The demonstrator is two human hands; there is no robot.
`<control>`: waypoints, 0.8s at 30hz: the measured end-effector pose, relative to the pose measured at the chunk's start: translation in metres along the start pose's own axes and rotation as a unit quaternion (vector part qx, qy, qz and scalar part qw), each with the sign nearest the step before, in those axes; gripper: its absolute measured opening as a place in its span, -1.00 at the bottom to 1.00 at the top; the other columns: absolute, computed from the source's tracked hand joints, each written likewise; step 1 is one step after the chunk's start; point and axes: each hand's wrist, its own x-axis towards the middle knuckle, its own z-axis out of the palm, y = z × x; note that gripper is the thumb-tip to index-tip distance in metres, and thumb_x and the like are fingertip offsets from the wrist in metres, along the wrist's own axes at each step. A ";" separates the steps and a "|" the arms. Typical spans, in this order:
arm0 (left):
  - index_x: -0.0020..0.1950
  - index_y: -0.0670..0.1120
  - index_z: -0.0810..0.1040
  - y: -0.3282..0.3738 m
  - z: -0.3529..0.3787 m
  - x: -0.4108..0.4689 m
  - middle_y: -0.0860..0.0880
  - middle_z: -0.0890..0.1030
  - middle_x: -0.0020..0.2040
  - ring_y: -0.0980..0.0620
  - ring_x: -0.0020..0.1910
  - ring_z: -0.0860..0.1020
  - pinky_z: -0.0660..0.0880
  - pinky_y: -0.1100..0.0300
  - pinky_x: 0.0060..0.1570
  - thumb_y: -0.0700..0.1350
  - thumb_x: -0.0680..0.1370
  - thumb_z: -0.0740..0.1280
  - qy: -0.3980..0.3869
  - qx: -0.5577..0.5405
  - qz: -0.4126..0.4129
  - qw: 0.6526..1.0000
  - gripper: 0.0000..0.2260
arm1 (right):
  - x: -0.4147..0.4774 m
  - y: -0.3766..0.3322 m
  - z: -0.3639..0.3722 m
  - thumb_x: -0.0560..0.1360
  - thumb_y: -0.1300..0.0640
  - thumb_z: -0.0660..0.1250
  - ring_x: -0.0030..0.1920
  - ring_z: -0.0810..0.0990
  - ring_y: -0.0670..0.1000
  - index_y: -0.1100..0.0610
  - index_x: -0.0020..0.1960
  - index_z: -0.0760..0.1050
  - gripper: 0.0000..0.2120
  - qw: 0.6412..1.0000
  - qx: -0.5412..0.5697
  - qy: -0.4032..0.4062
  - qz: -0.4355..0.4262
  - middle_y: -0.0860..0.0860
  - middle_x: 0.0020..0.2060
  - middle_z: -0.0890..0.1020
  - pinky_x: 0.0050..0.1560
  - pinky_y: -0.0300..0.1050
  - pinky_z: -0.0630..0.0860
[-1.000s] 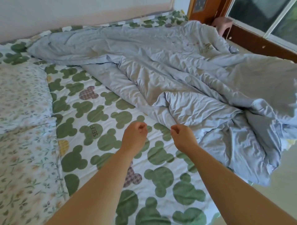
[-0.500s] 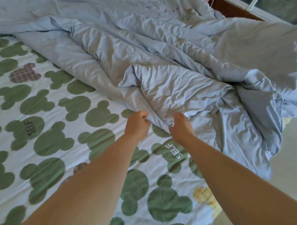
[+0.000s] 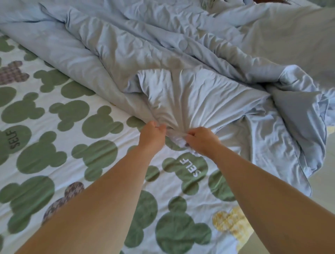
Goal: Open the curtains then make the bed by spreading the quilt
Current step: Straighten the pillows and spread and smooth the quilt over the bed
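Note:
A pale blue quilt (image 3: 190, 59) lies crumpled in folds across the far and right side of the bed. Its near edge bunches into a fan of creases between my hands. My left hand (image 3: 151, 135) grips that edge with curled fingers. My right hand (image 3: 202, 140) grips the same bunched edge just to the right, a few centimetres away. The bed sheet (image 3: 59, 130) under my arms is white with green mouse-head shapes and the word SELF. No curtains are in view.
The quilt's right side hangs over the bed's right edge toward a pale floor (image 3: 324, 190). A dark wooden strip (image 3: 268, 1) shows at the very top right. The left part of the sheet lies uncovered.
Both hands reached forward from above the sheet to the quilt's near edge and closed on it. The fabric is now gathered between them, and the view has drawn nearer.

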 end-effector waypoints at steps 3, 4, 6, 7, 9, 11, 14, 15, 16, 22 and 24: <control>0.39 -0.19 0.35 0.000 -0.004 -0.010 -0.13 0.49 0.29 -0.12 0.21 0.48 0.41 0.13 0.09 0.04 0.56 0.29 0.023 -0.035 -0.038 0.998 -0.52 | -0.019 -0.015 0.007 0.33 0.31 0.43 -0.27 0.63 0.04 0.17 -0.28 0.57 -0.92 0.981 -0.048 0.003 -0.187 0.12 -0.29 0.64 -0.24 -0.19 0.51; 0.41 -0.20 0.31 -0.002 -0.006 -0.014 -0.14 0.47 0.31 -0.13 0.23 0.47 0.43 0.08 0.16 0.03 0.54 0.33 0.030 -0.046 -0.061 0.997 -0.47 | -0.030 -0.023 0.011 0.40 0.33 0.39 -0.08 0.65 0.07 0.25 -0.11 0.59 -0.93 0.968 -0.125 -0.048 -0.211 0.16 -0.12 0.66 -0.09 -0.15 0.50; 0.41 -0.24 0.29 -0.007 -0.014 -0.024 -0.19 0.46 0.31 -0.19 0.24 0.47 0.45 0.02 0.19 -0.05 0.49 0.39 0.051 -0.041 -0.103 0.993 -0.43 | -0.045 -0.035 0.024 0.52 0.30 0.26 0.14 0.57 0.12 0.28 0.08 0.54 -0.83 0.967 -0.171 -0.121 -0.143 0.17 0.06 0.62 0.01 -0.11 0.37; 0.38 -0.25 0.32 -0.013 -0.018 -0.027 -0.20 0.47 0.29 -0.20 0.22 0.48 0.46 0.04 0.14 -0.09 0.49 0.40 0.059 -0.030 -0.114 0.991 -0.46 | -0.048 -0.034 0.031 0.52 0.30 0.24 0.07 0.57 0.14 0.28 0.01 0.53 -0.87 0.969 -0.149 -0.148 -0.128 0.17 -0.02 0.62 -0.07 -0.10 0.33; 0.35 -0.25 0.38 -0.025 -0.028 -0.037 -0.21 0.49 0.27 -0.20 0.18 0.50 0.48 0.08 0.05 -0.17 0.50 0.35 0.066 -0.012 -0.118 0.991 -0.56 | -0.059 -0.036 0.038 0.49 0.29 0.22 -0.20 0.49 0.13 0.22 -0.27 0.45 -0.83 0.981 -0.026 -0.178 -0.068 0.09 -0.35 0.52 -0.21 -0.08 0.31; 0.36 -0.23 0.37 -0.038 -0.038 -0.047 -0.21 0.48 0.29 -0.21 0.20 0.49 0.46 0.07 0.07 -0.22 0.51 0.28 0.074 0.011 -0.122 0.990 -0.59 | -0.068 -0.032 0.050 0.43 0.22 0.22 -0.26 0.46 0.06 0.17 -0.26 0.49 -0.88 0.971 0.203 -0.130 0.006 0.04 -0.35 0.51 -0.22 -0.08 0.40; 0.41 -0.25 0.29 -0.056 -0.050 -0.066 -0.22 0.40 0.34 -0.21 0.29 0.42 0.37 0.11 0.10 -0.23 0.56 0.23 0.078 0.064 -0.135 0.986 -0.58 | -0.076 -0.021 0.063 0.46 0.19 0.21 0.27 0.43 0.08 -0.01 0.35 0.40 -0.54 0.991 0.056 -0.114 -0.044 0.03 0.32 0.40 0.29 0.02 0.41; 0.41 -0.25 0.28 -0.062 -0.052 -0.073 -0.22 0.39 0.34 -0.20 0.29 0.41 0.34 0.13 0.06 -0.23 0.58 0.22 0.080 0.071 -0.138 0.985 -0.59 | -0.079 -0.017 0.070 0.46 0.22 0.22 0.41 0.29 0.10 -0.06 0.46 0.25 -0.41 0.989 -0.040 -0.120 -0.082 0.03 0.44 0.25 0.42 0.05 0.27; 0.41 -0.25 0.27 -0.068 -0.053 -0.077 -0.22 0.37 0.34 -0.20 0.28 0.40 0.33 0.13 0.03 -0.23 0.58 0.21 0.077 0.070 -0.144 0.984 -0.60 | -0.084 -0.016 0.072 0.47 0.21 0.25 0.49 0.14 0.12 -0.09 0.51 0.11 -0.32 0.980 -0.121 -0.118 -0.109 0.04 0.49 0.13 0.50 0.06 0.11; 0.44 -0.25 0.21 -0.103 -0.051 -0.099 -0.22 0.36 0.35 -0.21 0.30 0.39 0.39 0.06 0.19 -0.26 0.57 0.19 0.052 0.071 -0.151 0.985 -0.56 | -0.093 -0.013 0.102 0.53 0.07 0.18 0.40 0.30 0.07 -0.04 0.40 0.30 -0.57 0.943 -0.277 -0.026 -0.183 0.02 0.30 0.42 0.47 -0.03 0.02; 0.39 -0.26 0.26 -0.115 -0.052 -0.105 -0.23 0.39 0.31 -0.21 0.26 0.41 0.39 0.07 0.10 -0.28 0.56 0.19 0.064 0.069 -0.143 0.985 -0.60 | -0.093 -0.023 0.103 0.54 0.09 0.15 0.27 0.45 0.08 0.02 0.24 0.44 -0.71 0.952 -0.246 -0.028 -0.178 0.02 0.17 0.53 0.36 -0.09 0.21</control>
